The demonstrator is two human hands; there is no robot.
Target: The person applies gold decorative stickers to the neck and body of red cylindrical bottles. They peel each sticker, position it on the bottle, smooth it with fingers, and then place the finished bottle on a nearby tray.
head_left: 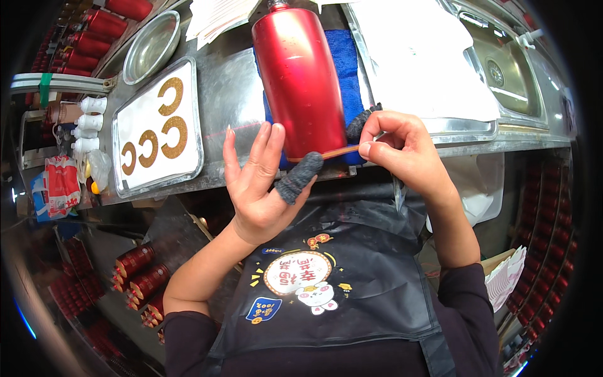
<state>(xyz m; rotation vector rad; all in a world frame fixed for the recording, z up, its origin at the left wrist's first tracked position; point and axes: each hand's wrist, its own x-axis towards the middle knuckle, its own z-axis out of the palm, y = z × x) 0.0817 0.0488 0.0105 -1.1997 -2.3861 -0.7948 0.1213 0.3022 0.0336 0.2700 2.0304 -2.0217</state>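
At left on the worktop (pixel 232 78), a metal tray (pixel 199 125) holds four gold C-shaped pieces (pixel 183 135); above it, the bowl's (pixel 151 50) contents are unclear. At centre, the left hand (pixel 256 204) spreads most fingers, its sleeved finger touching a thin brown strip (pixel 341 151); whether it grips, I cannot tell. The strip lies sideways by the lower end of the red bottle (pixel 301 81), which points up-frame on a blue towel (pixel 343 56). The right hand's (pixel 402 147) grip pinches the strip's right end. Upper right: a sink (pixel 512 56).

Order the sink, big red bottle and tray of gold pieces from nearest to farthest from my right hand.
Head view, from your right hand:
1. Big red bottle, just to its left
2. Sink, upper right
3. Tray, far left
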